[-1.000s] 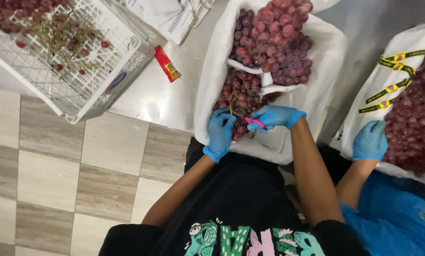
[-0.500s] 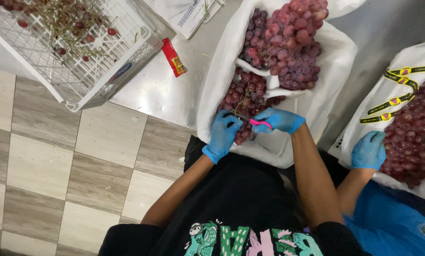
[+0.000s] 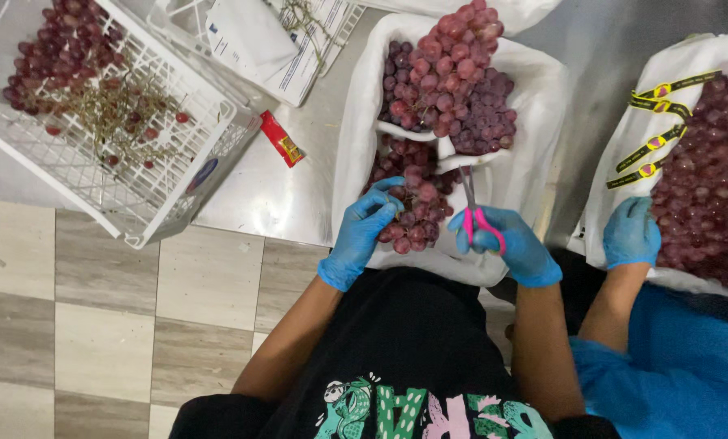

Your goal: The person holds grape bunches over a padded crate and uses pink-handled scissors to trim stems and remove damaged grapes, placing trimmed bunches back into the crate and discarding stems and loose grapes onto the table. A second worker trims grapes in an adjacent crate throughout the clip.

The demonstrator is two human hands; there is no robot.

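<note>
While gripped: one grape bunch (image 3: 412, 203), one scissors (image 3: 473, 213).

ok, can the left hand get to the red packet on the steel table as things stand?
Probably yes, once free: the left hand is gripping the grape bunch, but bare table lies between it and the red packet.

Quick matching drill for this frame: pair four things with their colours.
Things:
1. scissors handles
2. gloves on the left hand and right hand
3. crate
4. small packet on the steel table

Colours:
A. white
B. red
C. pink
D. blue

Pairs: 1-C, 2-D, 3-A, 4-B
</note>
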